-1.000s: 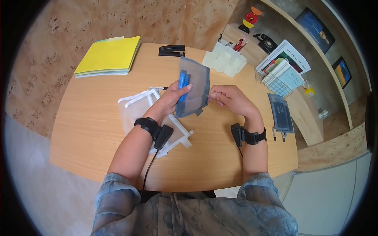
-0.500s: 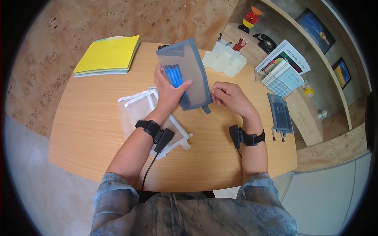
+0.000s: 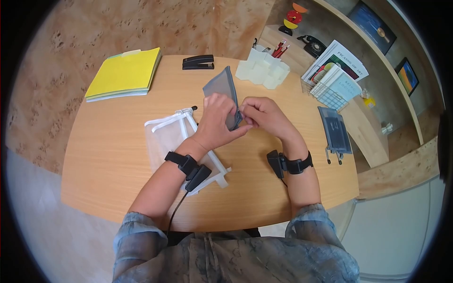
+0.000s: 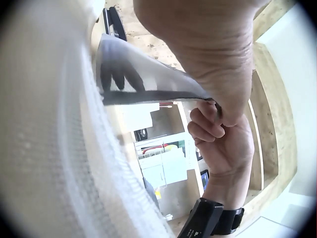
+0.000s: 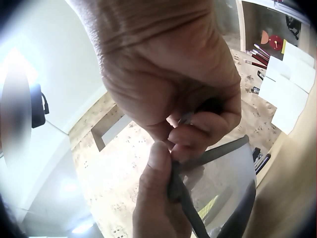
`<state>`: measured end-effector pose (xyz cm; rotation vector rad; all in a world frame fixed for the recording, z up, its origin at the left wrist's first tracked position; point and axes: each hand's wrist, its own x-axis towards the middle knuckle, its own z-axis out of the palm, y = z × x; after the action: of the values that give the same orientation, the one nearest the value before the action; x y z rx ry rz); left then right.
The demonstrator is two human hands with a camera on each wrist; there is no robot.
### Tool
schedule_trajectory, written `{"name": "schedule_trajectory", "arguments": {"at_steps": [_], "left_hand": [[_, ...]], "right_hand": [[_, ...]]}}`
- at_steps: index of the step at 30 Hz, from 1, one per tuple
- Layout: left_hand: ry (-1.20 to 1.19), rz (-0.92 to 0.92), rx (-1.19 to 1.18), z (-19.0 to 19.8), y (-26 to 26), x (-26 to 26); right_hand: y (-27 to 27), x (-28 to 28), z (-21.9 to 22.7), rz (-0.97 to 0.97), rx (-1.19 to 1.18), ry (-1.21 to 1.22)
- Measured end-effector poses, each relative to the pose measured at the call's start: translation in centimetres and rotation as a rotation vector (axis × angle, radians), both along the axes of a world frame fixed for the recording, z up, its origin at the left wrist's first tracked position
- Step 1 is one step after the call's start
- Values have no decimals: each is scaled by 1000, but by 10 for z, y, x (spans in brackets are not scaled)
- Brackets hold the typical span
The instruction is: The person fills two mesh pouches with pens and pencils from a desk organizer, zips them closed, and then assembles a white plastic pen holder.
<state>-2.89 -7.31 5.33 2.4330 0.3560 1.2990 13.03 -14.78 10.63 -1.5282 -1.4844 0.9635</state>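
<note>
A grey mesh zip pouch [image 3: 221, 87] stands on edge above the table, between both hands. My left hand [image 3: 216, 120] grips its near part, with the thumb pointing toward the zip corner. The fingers of my right hand [image 3: 265, 114] are curled and pinch the zip end at that corner. In the right wrist view, the left thumb [image 5: 158, 156] meets the right fingertips beside the dark zip edge [image 5: 223, 149]; the zip pull is hidden within the right fingers. Left of the hands, a white mesh pouch [image 3: 163, 137] lies flat on the table, partly beneath the left forearm.
Beyond the hands are a black stapler [image 3: 198, 62] and a pale pen holder [image 3: 263, 70]. Yellow folders [image 3: 125, 73] lie at the back left. Another dark mesh pouch [image 3: 335, 130] rests at the right edge, near a wire rack [image 3: 325, 96] of books.
The pouch was lifted, showing blue pens inside, then turned edge-on and lowered. My left hand has shifted from the pouch's middle to the zip corner, close against the right hand.
</note>
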Motion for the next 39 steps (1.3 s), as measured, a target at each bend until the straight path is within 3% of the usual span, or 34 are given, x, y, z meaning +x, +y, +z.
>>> {"name": "schedule_trajectory", "arguments": {"at_steps": [6,9,15,18,24,27,30,36,39], "left_hand": [[32,-36,-94,3,-2,-1],[-12,-35,-96,1,-3,-1],[-68,-189,-160,0,-6,-5],[-10,-264,-218,-4,-6,-2],[172,-417,-392,-11,-7,4],[188,-505,-655,-21,-7,7],[265,-364,-627,-16,-7,6],[40,-155,-641,-11,-6,10],[6,-166,-675,-15,-6,14]], "right_hand": [[-1,5,0,-3,15,-171],[-2,8,2,-35,8,-140],[13,77,-27,-413,144,-337],[12,108,-35,-544,169,-314],[11,91,-24,-541,199,-15],[11,85,-21,-542,273,-55],[12,73,-17,-494,299,-27],[1,17,6,-319,283,-46],[-2,2,8,-277,297,-34]]}}
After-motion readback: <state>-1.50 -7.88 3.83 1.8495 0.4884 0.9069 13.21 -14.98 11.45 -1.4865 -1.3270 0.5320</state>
